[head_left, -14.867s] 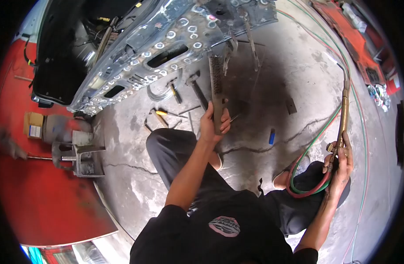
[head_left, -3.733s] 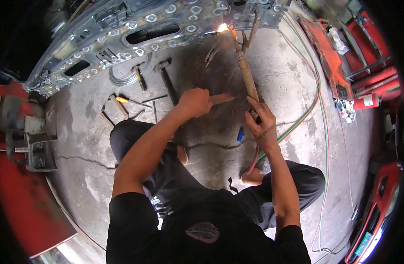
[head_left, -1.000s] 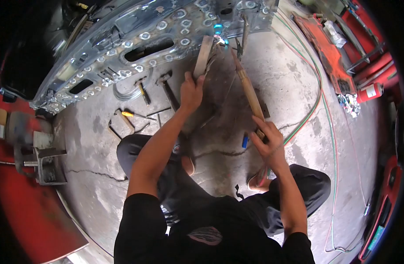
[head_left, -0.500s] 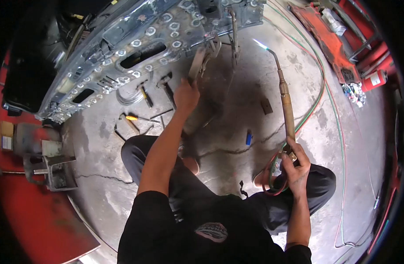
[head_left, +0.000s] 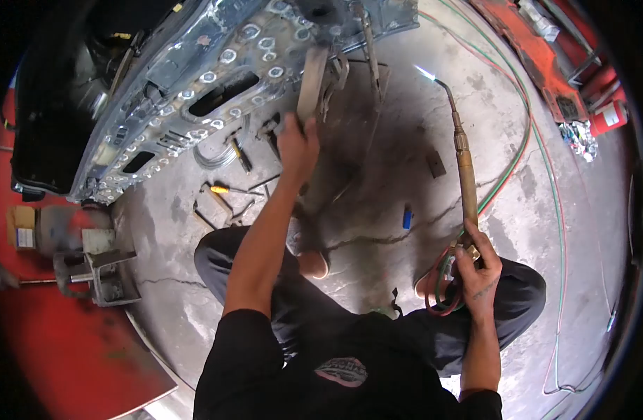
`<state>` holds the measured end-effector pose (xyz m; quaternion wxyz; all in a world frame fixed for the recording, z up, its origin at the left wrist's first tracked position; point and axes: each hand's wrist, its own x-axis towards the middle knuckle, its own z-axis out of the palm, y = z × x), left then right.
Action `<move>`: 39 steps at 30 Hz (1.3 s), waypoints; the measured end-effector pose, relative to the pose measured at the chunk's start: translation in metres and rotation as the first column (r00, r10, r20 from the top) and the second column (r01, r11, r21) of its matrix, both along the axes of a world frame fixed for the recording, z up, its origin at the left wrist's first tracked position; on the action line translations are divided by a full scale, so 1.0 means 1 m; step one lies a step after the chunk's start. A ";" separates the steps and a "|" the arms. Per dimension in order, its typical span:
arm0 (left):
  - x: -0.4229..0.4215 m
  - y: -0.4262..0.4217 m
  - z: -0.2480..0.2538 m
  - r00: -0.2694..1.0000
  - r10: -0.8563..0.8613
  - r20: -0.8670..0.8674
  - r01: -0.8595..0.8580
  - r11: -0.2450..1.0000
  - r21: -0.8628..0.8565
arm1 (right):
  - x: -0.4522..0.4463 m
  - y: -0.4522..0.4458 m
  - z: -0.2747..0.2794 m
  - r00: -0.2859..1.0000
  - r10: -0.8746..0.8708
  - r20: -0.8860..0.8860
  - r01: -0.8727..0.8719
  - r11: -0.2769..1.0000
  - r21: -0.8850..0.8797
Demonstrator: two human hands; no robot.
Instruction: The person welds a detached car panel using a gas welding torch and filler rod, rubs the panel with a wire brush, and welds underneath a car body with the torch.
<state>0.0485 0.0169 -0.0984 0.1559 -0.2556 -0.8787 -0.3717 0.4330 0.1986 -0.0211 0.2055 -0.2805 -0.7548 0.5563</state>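
My left hand (head_left: 298, 148) is closed around a flat brown bar (head_left: 312, 84), smeared by motion; I cannot make out its exact kind. The bar's far end overlaps the lower edge of a grey metal vehicle panel (head_left: 195, 87) dotted with round marks; whether they touch, I cannot tell. Beside the bar, metal clamps (head_left: 369, 52) hang from the panel's edge. My right hand (head_left: 480, 269) grips the valve end of a brass gas torch (head_left: 466, 178). Its bent tip points up and away, with a bright flame (head_left: 425, 72) burning in the air, apart from the panel.
On the concrete floor lie hammers (head_left: 239, 155), a yellow-handled screwdriver (head_left: 227, 190), a wire coil (head_left: 213, 155), a blue object (head_left: 407, 218) and a dark block (head_left: 435, 164). Green and red hoses (head_left: 528, 133) run along the right. A metal bracket (head_left: 101, 276) stands at left.
The bar in my left hand has swung up, its far end now overlapping the panel edge. The whole view has shifted slightly; the torch stays lit in my right hand.
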 end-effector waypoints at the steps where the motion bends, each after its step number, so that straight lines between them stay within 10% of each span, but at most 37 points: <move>1: -0.008 0.018 0.015 0.999 0.027 0.027 -0.026 0.998 -0.062 | -0.002 0.000 -0.001 1.000 0.001 0.011 -0.001 1.000 -0.030; 8: -0.014 -0.039 -0.042 0.961 0.223 0.160 -0.158 0.926 -0.343 | 0.003 0.002 0.006 0.999 -0.024 -0.031 0.025 0.998 0.057; 19: 0.008 0.022 0.019 0.987 -0.074 -0.140 0.093 0.987 0.130 | 0.003 0.007 0.007 0.987 -0.150 0.051 0.158 0.945 -0.286; 25: -0.026 -0.017 -0.021 0.997 0.075 -0.002 -0.073 0.965 -0.252 | 0.014 0.006 0.000 0.991 -0.124 0.045 0.129 0.979 -0.156; 31: -0.002 -0.001 0.005 0.995 -0.094 0.017 0.091 0.987 0.136 | 0.014 0.005 0.007 0.988 -0.152 -0.005 0.145 0.952 -0.271; 39: 0.010 -0.016 -0.034 0.976 0.179 0.124 -0.143 0.957 -0.252 | 0.019 0.001 0.011 0.981 -0.183 -0.070 0.151 0.931 -0.332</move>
